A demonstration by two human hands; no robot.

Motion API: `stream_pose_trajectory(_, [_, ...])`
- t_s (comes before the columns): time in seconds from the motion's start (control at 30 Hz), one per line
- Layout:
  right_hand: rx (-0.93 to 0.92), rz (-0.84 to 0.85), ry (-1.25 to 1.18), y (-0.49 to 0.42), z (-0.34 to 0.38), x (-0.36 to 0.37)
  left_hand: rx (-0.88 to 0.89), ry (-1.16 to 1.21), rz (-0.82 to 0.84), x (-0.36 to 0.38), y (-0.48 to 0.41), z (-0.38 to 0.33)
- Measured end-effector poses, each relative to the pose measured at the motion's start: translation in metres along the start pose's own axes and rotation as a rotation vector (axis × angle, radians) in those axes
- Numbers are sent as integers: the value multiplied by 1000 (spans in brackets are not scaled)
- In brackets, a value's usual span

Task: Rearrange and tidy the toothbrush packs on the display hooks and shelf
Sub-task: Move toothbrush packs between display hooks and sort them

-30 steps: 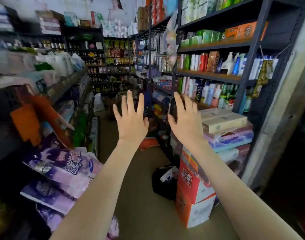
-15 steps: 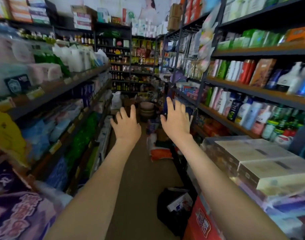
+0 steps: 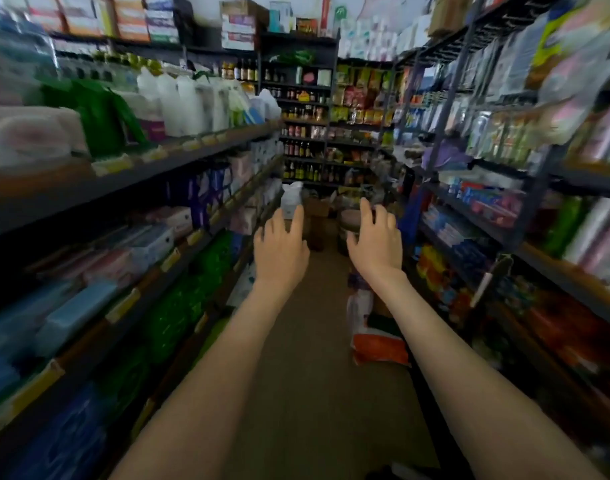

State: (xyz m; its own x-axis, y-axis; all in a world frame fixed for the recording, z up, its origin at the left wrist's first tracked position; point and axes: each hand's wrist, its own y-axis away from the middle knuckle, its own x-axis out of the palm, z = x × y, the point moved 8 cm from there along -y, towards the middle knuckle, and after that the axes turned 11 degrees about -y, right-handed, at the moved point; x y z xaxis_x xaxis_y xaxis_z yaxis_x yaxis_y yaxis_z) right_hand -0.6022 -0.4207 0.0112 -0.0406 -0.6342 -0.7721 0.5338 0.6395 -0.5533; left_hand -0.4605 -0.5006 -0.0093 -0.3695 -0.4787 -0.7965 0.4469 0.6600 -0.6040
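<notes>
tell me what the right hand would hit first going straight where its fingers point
Nothing close: the right hand is empty and points down the aisle. First in line seems the round tub on the floor ahead, but blur leaves depth unclear.

We see clear hanging packs (image 3: pixel 497 133) on the right-hand rack (image 3: pixel 535 209), upper level, upright, side by side. Too blurred, so we can't confirm they're toothbrush packs or make out hooks.

Narrow brown floor (image 3: pixel 307 393) between stocked dark shelves (image 3: pixel 178 161).
</notes>
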Motion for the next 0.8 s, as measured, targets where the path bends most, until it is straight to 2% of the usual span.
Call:
stream_pose_trajectory(0.3, [-60, 12, -113, -243, -33, 137, 33, -104, -127, 127, -222, 11])
stream_pose_trajectory(0.43, [-96, -37, -115, -353, -51, 204, 139, -140, -208, 202, -330, 1])
stream_pose_trajectory(0.63, [-41, -155, -39, -522, -110, 264, 374, -120, -306, 300, -518, -50])
stream_pose_trajectory(0.8, [54, -240, 47, -634, -193, 282, 472, 96, -280, 387, -643, -126])
